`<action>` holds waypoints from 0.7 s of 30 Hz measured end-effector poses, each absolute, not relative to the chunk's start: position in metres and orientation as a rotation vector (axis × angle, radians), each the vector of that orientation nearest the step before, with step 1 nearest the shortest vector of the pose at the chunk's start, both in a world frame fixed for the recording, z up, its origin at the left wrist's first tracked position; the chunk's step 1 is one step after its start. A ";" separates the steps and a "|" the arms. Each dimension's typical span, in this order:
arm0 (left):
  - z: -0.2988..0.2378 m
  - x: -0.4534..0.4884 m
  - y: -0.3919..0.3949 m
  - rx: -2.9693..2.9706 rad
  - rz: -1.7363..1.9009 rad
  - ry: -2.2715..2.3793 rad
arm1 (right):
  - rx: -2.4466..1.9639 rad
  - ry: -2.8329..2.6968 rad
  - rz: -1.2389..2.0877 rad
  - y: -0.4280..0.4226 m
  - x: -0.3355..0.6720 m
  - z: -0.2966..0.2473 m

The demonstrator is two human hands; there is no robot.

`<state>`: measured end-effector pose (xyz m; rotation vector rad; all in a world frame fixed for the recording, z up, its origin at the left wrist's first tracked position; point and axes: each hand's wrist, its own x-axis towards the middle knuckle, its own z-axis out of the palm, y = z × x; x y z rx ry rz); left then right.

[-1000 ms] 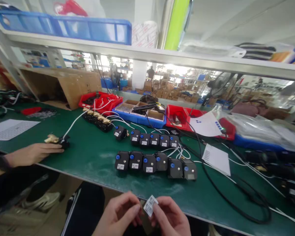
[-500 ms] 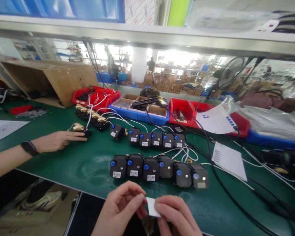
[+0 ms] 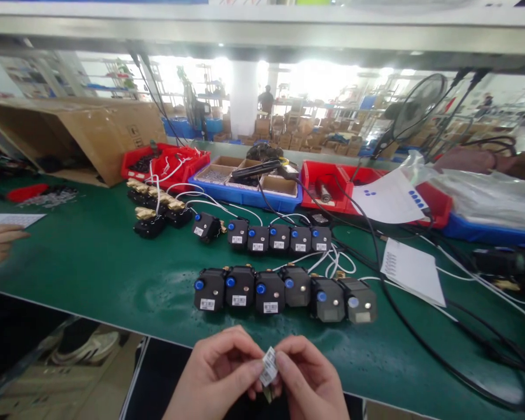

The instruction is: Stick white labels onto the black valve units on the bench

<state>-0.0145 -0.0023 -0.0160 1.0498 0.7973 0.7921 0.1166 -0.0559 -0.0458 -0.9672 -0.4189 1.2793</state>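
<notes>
Between my two hands, just off the near edge of the bench, is a small white label [image 3: 269, 366] with dark print. My left hand [image 3: 225, 373] pinches its left side between thumb and fingers. On its right side, the thumb and fingertips of my right hand [image 3: 308, 376] are closed too. Beyond my hands stands a front row of black actuator boxes [image 3: 270, 293] with blue knobs; several carry printed white labels, while the right-hand ones show no printed label. A second row of similar labelled boxes [image 3: 279, 238] stands behind, with white cables around it.
A co-worker's hand [image 3: 2, 242] rests by a white sheet [image 3: 15, 219] at left. Brass-topped units [image 3: 149, 223] sit nearby. Red bins [image 3: 175, 169], a blue divided tray [image 3: 245, 195] and a cardboard box [image 3: 114, 137] line the back. A notebook [image 3: 413, 271] and black cable [image 3: 387, 303] lie right.
The label, held blank side up before, is now turned with its print showing, and my left hand has closed on it. The co-worker's hand left a brass-topped unit and moved left.
</notes>
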 end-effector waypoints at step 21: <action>-0.015 -0.015 -0.003 1.261 0.917 0.896 | -1.159 -0.861 0.949 -0.054 0.116 -0.043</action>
